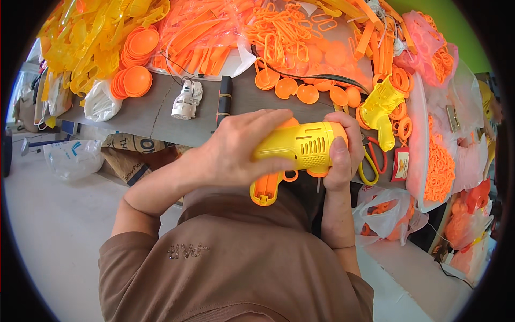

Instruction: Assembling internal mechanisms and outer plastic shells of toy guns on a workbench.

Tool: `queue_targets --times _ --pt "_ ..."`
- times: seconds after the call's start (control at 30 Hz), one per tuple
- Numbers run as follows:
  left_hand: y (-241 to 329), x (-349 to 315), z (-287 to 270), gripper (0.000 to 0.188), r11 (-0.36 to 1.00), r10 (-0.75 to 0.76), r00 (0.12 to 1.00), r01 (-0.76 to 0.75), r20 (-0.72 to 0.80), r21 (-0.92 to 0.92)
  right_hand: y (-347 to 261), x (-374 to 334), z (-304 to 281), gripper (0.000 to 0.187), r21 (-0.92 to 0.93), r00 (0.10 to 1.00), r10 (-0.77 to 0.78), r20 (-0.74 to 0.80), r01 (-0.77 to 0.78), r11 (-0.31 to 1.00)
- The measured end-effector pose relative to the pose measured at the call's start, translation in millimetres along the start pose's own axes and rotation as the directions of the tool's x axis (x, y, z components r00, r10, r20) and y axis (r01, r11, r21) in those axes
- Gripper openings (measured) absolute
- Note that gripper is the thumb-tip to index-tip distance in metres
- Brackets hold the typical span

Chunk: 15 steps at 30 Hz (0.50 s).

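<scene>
Above the table's near edge I hold a yellow toy gun (314, 145) with orange parts, in both hands. My left hand (233, 147), slightly blurred, is closed over its left end, fingers on top and thumb along the side. My right hand (346, 153) wraps around the orange-rimmed right end, thumb pressed against the near side. The handle (265, 190) points toward me, its orange inside showing, beside an orange ring-shaped trigger (290, 175). Another yellow gun shell (382, 107) lies to the right, near scissors (367, 169) with curved handles.
A white mechanism (186, 102) with wires and a black bar (224, 96) lie on the grey table (155, 110). Orange round caps (138, 81) and yellow parts (96, 48) pile up at left. Loose orange pieces (284, 43) fill the back. A bin (420, 139) of orange rings stands right.
</scene>
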<state>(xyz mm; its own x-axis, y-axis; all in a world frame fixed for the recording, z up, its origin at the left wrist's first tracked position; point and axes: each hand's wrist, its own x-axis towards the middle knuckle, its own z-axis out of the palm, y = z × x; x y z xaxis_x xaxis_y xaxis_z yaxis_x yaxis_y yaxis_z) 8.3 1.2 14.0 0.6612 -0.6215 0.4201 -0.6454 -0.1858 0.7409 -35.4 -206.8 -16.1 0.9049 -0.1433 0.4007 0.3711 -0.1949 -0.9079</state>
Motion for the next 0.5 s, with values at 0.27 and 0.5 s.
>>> queue_targets --times 0.27,0.5 --pt "-13.1 -10.1 22.1 0.078 0.976 0.111 0.994 -0.105 -0.019 0.188 5.0 -8.0 9.2 0.048 -0.028 0.999 0.044 -0.031 -0.045 0.999" --pt "-29.8 -2.5 26.1 0.083 0.973 0.147 0.989 -0.142 -0.017 0.181 13.0 -1.9 5.6 0.042 -0.039 0.995 0.092 -0.045 -0.094 0.995"
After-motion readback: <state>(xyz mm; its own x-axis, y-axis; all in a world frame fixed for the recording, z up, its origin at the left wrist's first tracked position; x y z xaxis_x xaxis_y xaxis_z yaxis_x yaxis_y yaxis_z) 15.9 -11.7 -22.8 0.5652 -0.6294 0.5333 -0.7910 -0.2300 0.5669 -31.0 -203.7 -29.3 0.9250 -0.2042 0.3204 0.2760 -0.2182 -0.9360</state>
